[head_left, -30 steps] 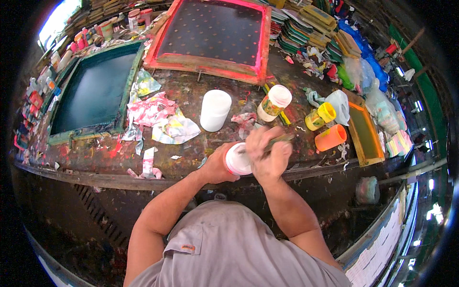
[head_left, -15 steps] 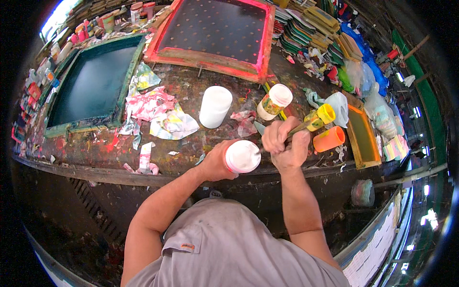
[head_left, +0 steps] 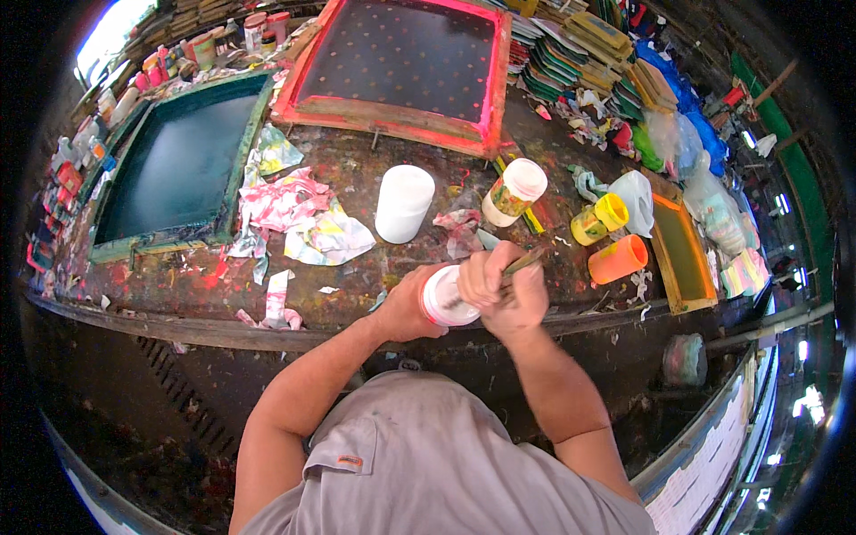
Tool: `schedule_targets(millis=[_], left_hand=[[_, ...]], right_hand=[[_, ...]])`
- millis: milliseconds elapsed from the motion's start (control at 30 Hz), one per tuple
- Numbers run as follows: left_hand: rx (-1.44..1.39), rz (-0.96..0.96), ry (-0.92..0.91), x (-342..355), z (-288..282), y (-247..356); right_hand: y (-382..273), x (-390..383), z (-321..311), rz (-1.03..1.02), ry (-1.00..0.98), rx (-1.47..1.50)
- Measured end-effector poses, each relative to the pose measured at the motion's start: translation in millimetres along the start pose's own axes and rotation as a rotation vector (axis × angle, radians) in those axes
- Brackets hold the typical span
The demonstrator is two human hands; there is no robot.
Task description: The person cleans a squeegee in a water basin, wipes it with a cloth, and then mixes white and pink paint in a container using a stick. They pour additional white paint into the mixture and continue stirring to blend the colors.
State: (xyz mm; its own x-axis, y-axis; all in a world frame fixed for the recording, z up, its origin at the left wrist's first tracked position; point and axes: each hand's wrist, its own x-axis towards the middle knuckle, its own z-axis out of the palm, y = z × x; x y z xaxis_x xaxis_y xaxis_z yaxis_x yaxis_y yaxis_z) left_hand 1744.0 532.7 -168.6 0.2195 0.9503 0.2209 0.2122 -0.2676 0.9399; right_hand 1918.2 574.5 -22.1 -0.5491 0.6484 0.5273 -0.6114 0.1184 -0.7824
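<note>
A round jar of white paste (head_left: 443,292) with a pinkish rim is tilted toward me at the table's near edge. My left hand (head_left: 404,308) wraps around its left side. Over the jar's right rim, my right hand (head_left: 508,290) is closed around a thin tool with a worn brownish handle (head_left: 524,259), whose end sticks out above the fist. The fingers hide its lower part at the jar's mouth. Just beyond stand a tall white container (head_left: 404,205) and a stained white-lidded jar (head_left: 514,192), with a crumpled pinkish rag (head_left: 458,230) between them.
A yellow jar (head_left: 599,220) and an orange cup (head_left: 617,259) lie to the right. Crumpled stained paper (head_left: 308,214) lies left. Farther back are a green-framed screen (head_left: 178,165) and a pink-framed screen (head_left: 397,62). An orange-edged frame (head_left: 682,254) leans at the right.
My right hand has moved left and down, nearer the jar's mouth, and the tool's handle has swung with it. My left hand keeps its hold. The view has shifted slightly.
</note>
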Motion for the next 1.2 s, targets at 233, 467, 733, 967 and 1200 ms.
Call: schedule_targets(millis=[233, 467, 733, 967, 1200], left_hand=[[0.020, -0.036, -0.039, 2.8, -1.5, 1.5], [0.026, 0.030, -0.009, 4.5, 1.1, -2.2], [0.035, 0.012, 0.024, 0.9, 4.7, -1.1], [-0.100, -0.060, -0.011, 0.9, 7.4, -14.3], [-0.225, -0.046, -0.034, 1.5, 9.5, -17.0]], right_hand=[[11.0, 11.4, 24.6, -0.286, 0.441, -0.347], [-9.7, 7.0, -5.9, -0.168, 0.233, -0.145], [-35.9, 11.4, -12.7, -0.018, 0.157, -0.128], [-23.8, 1.0, 3.4, 0.080, 0.030, 0.024], [3.3, 1.9, 13.3, -0.224, 0.221, -0.158]])
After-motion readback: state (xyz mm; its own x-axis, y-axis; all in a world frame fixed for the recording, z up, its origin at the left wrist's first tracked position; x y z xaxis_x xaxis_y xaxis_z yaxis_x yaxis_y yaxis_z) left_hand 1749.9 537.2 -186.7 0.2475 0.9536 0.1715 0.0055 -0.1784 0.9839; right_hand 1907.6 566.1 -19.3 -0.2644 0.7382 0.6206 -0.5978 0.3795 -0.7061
